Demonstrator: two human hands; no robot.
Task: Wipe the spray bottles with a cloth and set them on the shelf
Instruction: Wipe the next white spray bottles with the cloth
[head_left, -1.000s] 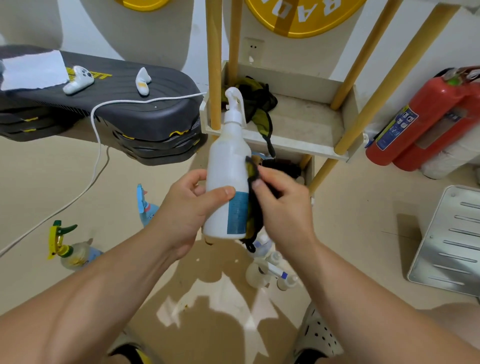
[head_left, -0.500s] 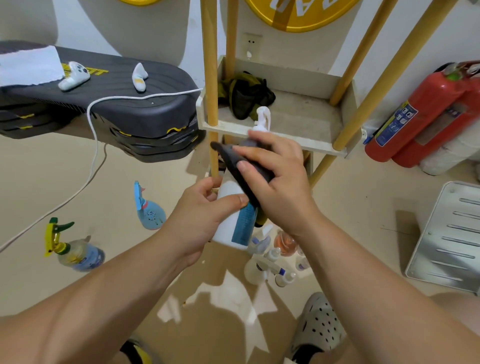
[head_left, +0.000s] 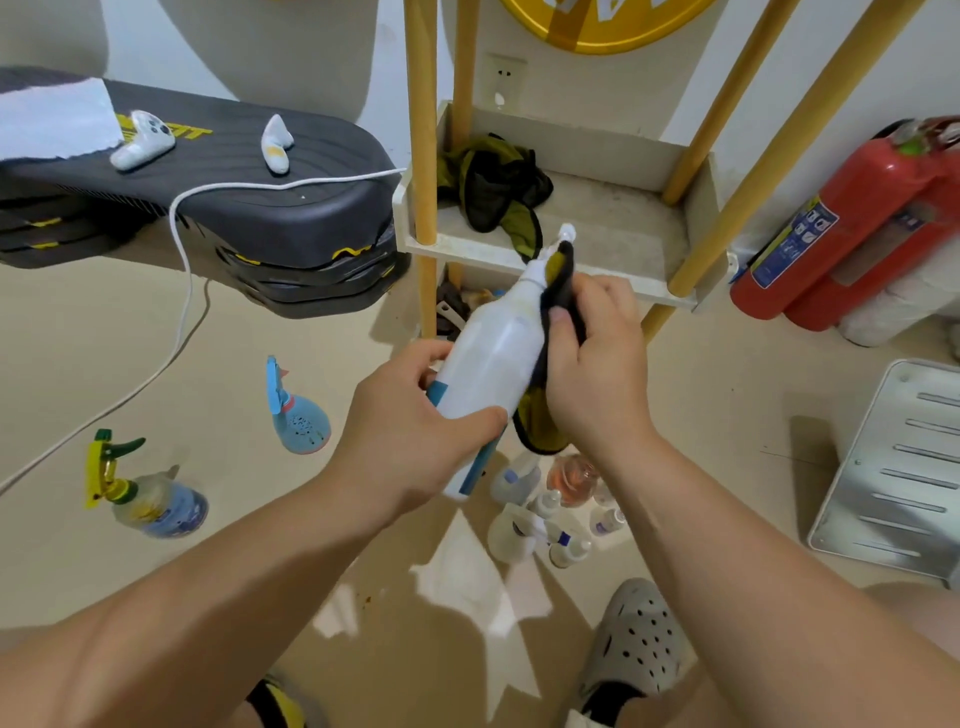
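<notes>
White plastic fills the middle of the scene as a spray bottle is wiped above a beige floor (head_left: 727, 395). At the far left of that floor, a green-and-yellow-triggered spray bottle (head_left: 150, 499) is seen lying near the left edge, with a blue spray bottle (head_left: 298, 418) standing further in; both are judged to be waiting their turn. The white spray bottle (head_left: 491, 364) is held in the air, tilted with its nozzle toward the shelf, by the left hand (head_left: 415, 421), whose fingers are closed around its lower body. Against the bottle's right side and neck a dark cloth (head_left: 558, 291) with an olive lining is pressed by the right hand (head_left: 597, 358), its fingers curled shut on the fabric. A cluster of small bottles (head_left: 550, 509) is seen on the floor directly beneath the hands. Beyond the nozzle, the shelf (head_left: 613, 228) is shown with a crumpled dark cloth in its rear left corner, while its front and right side are bare. The wiping step is judged to be under way, with no spray bottle visible on that tier. For the next move, the cloth would have to be lifted clear and the bottle brought upright, then set down on the shelf's bare right side between the yellow posts.
</notes>
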